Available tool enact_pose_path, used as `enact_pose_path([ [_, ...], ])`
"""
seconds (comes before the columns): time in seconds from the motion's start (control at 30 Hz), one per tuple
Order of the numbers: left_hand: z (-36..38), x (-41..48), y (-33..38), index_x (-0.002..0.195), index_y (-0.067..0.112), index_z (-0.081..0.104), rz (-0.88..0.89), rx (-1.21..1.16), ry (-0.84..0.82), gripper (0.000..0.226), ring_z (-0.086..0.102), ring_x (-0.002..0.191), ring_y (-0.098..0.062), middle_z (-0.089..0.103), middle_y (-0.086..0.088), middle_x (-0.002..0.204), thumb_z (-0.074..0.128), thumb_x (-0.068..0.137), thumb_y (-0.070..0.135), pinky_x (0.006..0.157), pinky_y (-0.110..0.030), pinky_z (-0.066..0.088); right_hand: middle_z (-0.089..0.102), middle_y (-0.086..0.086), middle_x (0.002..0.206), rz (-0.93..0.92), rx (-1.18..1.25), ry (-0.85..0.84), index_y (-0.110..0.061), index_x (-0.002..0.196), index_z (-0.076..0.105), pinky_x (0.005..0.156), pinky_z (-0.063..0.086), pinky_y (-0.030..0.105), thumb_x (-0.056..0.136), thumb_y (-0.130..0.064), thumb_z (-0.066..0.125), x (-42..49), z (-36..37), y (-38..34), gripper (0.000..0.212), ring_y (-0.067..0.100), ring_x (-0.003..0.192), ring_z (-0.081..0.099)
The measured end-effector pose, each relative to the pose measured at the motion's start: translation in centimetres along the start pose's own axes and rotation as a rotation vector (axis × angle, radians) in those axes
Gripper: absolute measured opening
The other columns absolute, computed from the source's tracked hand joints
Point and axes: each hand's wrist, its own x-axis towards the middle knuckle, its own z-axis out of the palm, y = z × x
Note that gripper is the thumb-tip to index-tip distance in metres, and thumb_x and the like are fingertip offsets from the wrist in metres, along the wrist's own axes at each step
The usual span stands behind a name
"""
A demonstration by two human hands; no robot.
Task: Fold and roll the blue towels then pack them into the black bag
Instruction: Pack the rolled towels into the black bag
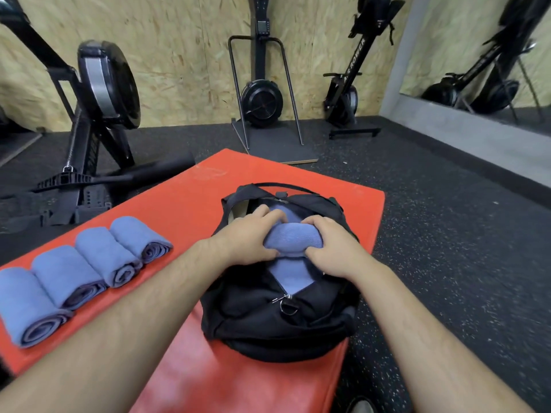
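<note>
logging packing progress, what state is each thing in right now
bag: unzipped, mouth open, lying on the mat
held towel: rolled, at the bag's mouth, partly in
packed towel: inside the bag, under the held towel
four towels: rolled, in a row on the mat, outside the bag
left hand: grips the held towel
right hand: grips the held towel

one wide-angle view from the person's head, facing forward and tilted down, edges bowed. it sits close over the red mat (185, 198), with the floor (417, 204) and chipboard wall (179, 55) farther ahead.
</note>
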Motion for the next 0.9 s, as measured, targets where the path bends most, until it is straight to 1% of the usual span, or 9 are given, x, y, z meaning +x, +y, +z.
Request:
enact_pose_path([
  [0.1, 0.5, 1.9, 0.1, 0.13, 0.024, 0.043, 0.02, 0.265, 0.029, 0.053, 0.057, 0.103, -0.028, 0.046, -0.001, 0.119, 0.066, 0.083, 0.035, 0.084, -0.04, 0.041, 0.053, -0.005, 0.129, 0.037, -0.061, 0.001, -0.03, 0.129, 0.049, 0.098, 0.048, 0.044, 0.073, -0.03, 0.051, 1.2, 0.6, 0.0, 0.056, 0.02, 0.119, 0.054],
  [0.2, 2.0, 3.1, -0.2, 0.132, 0.019, 0.045, 0.008, 0.408, 0.105, 0.05, 0.057, 0.102, -0.031, 0.049, -0.006, 0.117, 0.062, 0.086, 0.025, 0.076, -0.038, 0.032, 0.05, 0.001, 0.139, 0.075, -0.188, 0.025, -0.022, 0.138, 0.045, 0.099, 0.048, 0.046, 0.082, -0.022, 0.052, 2.6, 1.6, 0.1, 0.056, 0.028, 0.127, 0.052],
  [0.27, 3.4, 3.5, -0.7, 0.137, 0.015, 0.047, -0.005, 0.418, 0.093, 0.052, 0.054, 0.117, -0.034, 0.051, -0.01, 0.127, 0.058, 0.086, 0.02, 0.088, -0.041, 0.037, 0.048, 0.002, 0.144, 0.116, -0.27, 0.035, -0.019, 0.138, 0.044, 0.102, 0.046, 0.044, 0.083, -0.019, 0.049, 3.1, 2.4, 0.2, 0.055, 0.027, 0.131, 0.049],
  [0.33, 4.5, 3.5, -0.5, 0.147, 0.012, 0.041, -0.03, 0.39, 0.052, 0.065, 0.034, 0.143, -0.035, 0.039, -0.014, 0.152, 0.053, 0.085, 0.026, 0.116, -0.044, 0.023, 0.041, 0.005, 0.152, 0.107, -0.293, 0.034, -0.017, 0.145, 0.039, 0.111, 0.039, 0.041, 0.085, -0.024, 0.046, 3.6, 3.3, 0.5, 0.061, 0.026, 0.139, 0.041],
  [0.4, 4.9, 3.5, 0.1, 0.157, 0.011, 0.023, -0.091, 0.329, 0.02, 0.078, 0.009, 0.154, -0.028, 0.016, -0.009, 0.166, 0.034, 0.087, 0.043, 0.123, -0.041, 0.001, 0.028, 0.007, 0.162, 0.04, -0.289, 0.035, -0.02, 0.157, 0.024, 0.12, 0.025, 0.041, 0.091, -0.032, 0.039, 4.2, 3.8, 0.5, 0.068, 0.025, 0.148, 0.027],
  [0.47, 5.3, 3.8, -0.1, 0.16, 0.013, 0.007, -0.152, 0.236, -0.009, 0.074, -0.003, 0.155, -0.022, 0.002, -0.006, 0.168, 0.017, 0.096, 0.047, 0.125, -0.037, -0.006, 0.016, 0.004, 0.167, -0.018, -0.311, 0.031, -0.026, 0.161, 0.012, 0.124, 0.014, 0.042, 0.098, -0.034, 0.031, 4.7, 4.1, 0.5, 0.066, 0.025, 0.152, 0.015],
  [0.57, 6.5, 3.8, -1.5, 0.16, 0.016, -0.003, -0.197, 0.154, -0.088, 0.065, -0.009, 0.154, -0.018, -0.009, -0.005, 0.168, 0.015, 0.104, 0.043, 0.124, -0.036, -0.007, 0.007, 0.003, 0.169, -0.005, -0.371, -0.041, -0.025, 0.162, 0.007, 0.125, 0.006, 0.041, 0.105, -0.037, 0.024, 5.0, 5.1, 1.0, 0.061, 0.024, 0.154, 0.006],
  [0.73, 7.0, 4.1, -1.5, 0.16, 0.014, -0.005, -0.2, 0.152, -0.123, 0.066, -0.008, 0.154, -0.019, -0.009, -0.006, 0.167, 0.016, 0.105, 0.043, 0.124, -0.037, -0.007, 0.008, 0.005, 0.169, 0.035, -0.379, -0.103, -0.025, 0.161, 0.006, 0.124, 0.009, 0.04, 0.105, -0.039, 0.023, 5.6, 6.0, 1.4, 0.06, 0.028, 0.154, 0.007],
  [0.9, 4.2, 1.5, -0.6, 0.16, 0.01, 0.01, -0.121, 0.124, -0.006, 0.062, 0.002, 0.155, -0.02, 0.004, -0.008, 0.168, 0.029, 0.107, 0.035, 0.124, -0.035, -0.002, 0.012, 0.009, 0.168, -0.043, -0.482, -0.038, -0.019, 0.161, 0.011, 0.125, 0.004, 0.041, 0.106, -0.035, 0.025, 4.2, 4.4, -0.1, 0.059, 0.031, 0.154, 0.005],
])
